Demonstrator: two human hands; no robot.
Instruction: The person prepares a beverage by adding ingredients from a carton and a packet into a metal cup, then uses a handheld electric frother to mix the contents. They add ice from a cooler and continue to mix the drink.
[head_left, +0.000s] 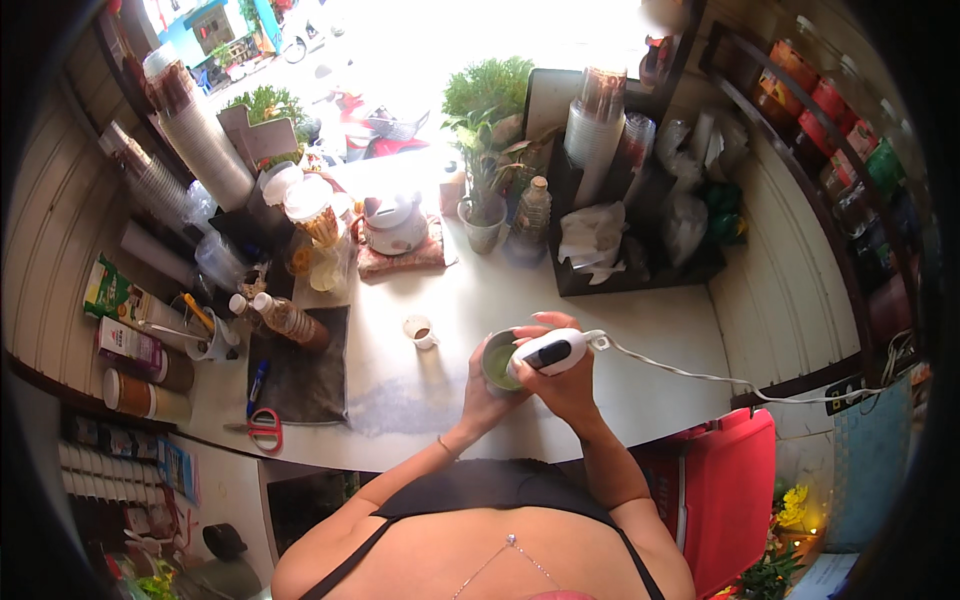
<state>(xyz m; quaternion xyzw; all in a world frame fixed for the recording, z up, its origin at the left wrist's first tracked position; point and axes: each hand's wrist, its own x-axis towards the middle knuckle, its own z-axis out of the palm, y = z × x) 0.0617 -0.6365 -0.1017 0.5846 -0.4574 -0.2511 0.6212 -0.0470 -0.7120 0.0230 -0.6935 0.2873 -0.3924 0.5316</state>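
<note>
My left hand (482, 394) is wrapped around a metal-looking cup (492, 384) with green liquid (501, 366) inside. In my right hand (564, 384) is a white corded electric hand mixer (553, 351) with a dark panel on its upper side. Its front end is over the cup's mouth; any whisk or shaft below is hidden. Some of my right fingers reach across the cup's far rim. Left of the cup, a small white pitcher-like cup (418, 330) holds a little dark brown liquid.
The mixer's cord (675, 367) runs right to a wall socket (844, 396). At left, a dark mat (304, 382) bears bottles (289, 319), a blue marker (257, 386) and red-handled scissors (264, 430). A black organizer (637, 281) with stacked plastic cups (592, 135) stands back right.
</note>
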